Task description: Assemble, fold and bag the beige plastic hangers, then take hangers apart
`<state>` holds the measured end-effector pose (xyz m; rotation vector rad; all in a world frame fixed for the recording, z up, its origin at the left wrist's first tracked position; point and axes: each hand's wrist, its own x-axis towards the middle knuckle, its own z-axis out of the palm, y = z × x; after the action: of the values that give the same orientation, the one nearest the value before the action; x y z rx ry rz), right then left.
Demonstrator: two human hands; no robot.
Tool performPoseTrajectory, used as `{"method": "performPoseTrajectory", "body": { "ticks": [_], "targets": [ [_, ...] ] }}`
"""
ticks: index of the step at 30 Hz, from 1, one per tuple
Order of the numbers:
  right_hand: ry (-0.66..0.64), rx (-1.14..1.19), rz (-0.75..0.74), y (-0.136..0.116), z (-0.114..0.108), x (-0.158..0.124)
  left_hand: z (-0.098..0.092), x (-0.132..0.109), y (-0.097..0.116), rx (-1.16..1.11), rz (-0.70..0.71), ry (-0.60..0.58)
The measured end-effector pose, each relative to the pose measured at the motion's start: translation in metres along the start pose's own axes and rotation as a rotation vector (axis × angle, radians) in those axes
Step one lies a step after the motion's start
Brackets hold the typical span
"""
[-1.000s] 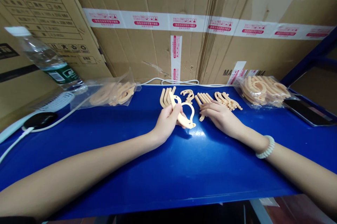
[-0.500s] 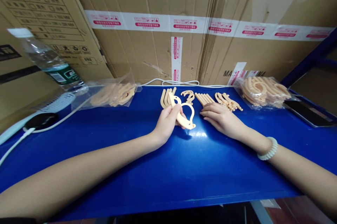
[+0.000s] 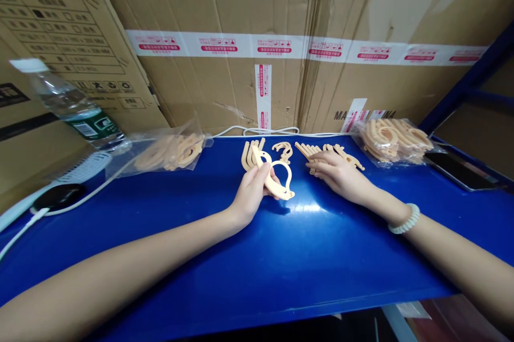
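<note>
My left hand (image 3: pixel 251 192) is closed on a cream curved plastic piece (image 3: pixel 277 187), which has a pointed upper end and a large open loop on its right. It is held just above the blue table. Behind it lie several J-shaped cream strips (image 3: pixel 246 156), and a small group of hook-shaped pieces (image 3: pixel 285 150) sits a little to the right. My right hand (image 3: pixel 341 176) reaches over a row of straight cream sticks (image 3: pixel 307 150), its fingers stretched out and touching them; the fingertips are partly hidden. Beyond this hand lie more curved cream pieces (image 3: pixel 349 157).
Clear bags of cream pieces lie at left (image 3: pixel 184 152) and right (image 3: pixel 395 138). A water bottle (image 3: pixel 80 109), hairbrush (image 3: pixel 84 168) and black device with a cable (image 3: pixel 60 196) are on the left. A phone (image 3: pixel 460 171) lies far right. Cardboard boxes (image 3: pixel 225 85) stand behind the blue table (image 3: pixel 281 267).
My right hand has moved slightly forward, its fingers now over the straight sticks. My left hand still holds the curved piece. The view has tilted up a little.
</note>
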<state>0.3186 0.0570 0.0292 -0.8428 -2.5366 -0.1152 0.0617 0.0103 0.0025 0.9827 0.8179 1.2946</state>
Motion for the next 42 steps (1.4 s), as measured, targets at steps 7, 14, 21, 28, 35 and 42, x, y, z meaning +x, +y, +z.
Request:
{"method": "performPoseTrajectory", "body": {
  "ticks": [7,14,21,28,35,42],
  "targets": [
    [-0.205,-0.014,0.137,0.050,-0.053,-0.022,0.001,-0.001,0.000,-0.009,-0.021,-0.002],
    [-0.292,0.072,0.233,0.072,-0.038,-0.030,0.000,-0.002,0.000,-0.016,-0.036,-0.005],
    [-0.252,0.086,0.256,0.078,-0.041,-0.030,0.002,-0.002,0.001,-0.012,-0.038,0.010],
    [-0.180,0.051,0.226,0.070,-0.045,-0.028,0.003,-0.004,0.005,-0.008,-0.045,-0.005],
    [0.046,0.079,0.151,0.019,-0.036,-0.010,0.003,-0.004,0.002,0.044,-0.025,-0.032],
    [0.130,0.286,0.163,-0.039,-0.021,0.002,0.004,-0.003,0.007,0.234,0.139,-0.107]
  ]
}}
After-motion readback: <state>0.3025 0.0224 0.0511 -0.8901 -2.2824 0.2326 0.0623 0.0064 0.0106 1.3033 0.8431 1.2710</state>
